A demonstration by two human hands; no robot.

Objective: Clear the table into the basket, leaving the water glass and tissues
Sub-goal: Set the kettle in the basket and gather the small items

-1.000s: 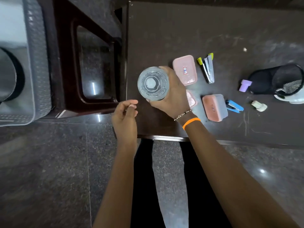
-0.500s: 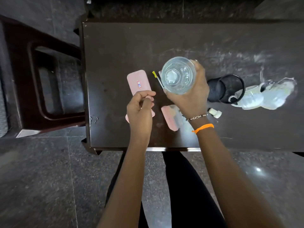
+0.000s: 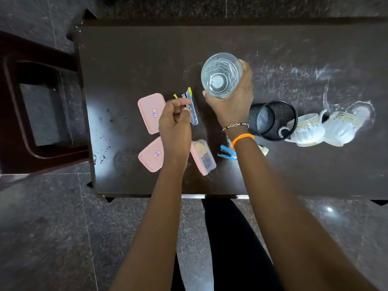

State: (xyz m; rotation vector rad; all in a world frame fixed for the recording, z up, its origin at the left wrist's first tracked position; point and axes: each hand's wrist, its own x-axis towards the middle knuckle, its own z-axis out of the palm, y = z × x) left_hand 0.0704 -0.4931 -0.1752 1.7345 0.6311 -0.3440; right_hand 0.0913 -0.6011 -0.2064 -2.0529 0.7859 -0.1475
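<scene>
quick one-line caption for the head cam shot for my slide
Right hand holds the water glass above the table; left hand hovers loosely curled by the stapler and pink boxes.

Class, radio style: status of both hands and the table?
Right hand grips water glass. Left hand curled, apparently empty. Pink boxes, staplers, mesh cup uncleared.
</scene>
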